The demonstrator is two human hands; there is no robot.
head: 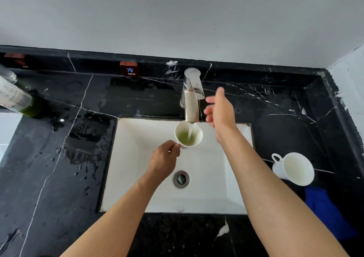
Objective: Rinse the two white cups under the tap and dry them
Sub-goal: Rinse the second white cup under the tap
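My left hand (165,154) grips a white cup (198,138) by its handle and holds it upright over the white sink (137,168). Water runs from the steel tap (192,95) into the cup, which holds greenish liquid. My right hand (220,109) hovers just right of the tap with fingers spread and nothing in it. A second white cup (293,168) stands on the black counter right of the sink, its handle turned to the left.
A blue cloth (327,211) lies on the black marble counter (59,158) in front of the second cup. A bottle (15,97) stands at the far left. Water drops wet the counter left of the sink. A "COLD" label (130,70) is on the backsplash.
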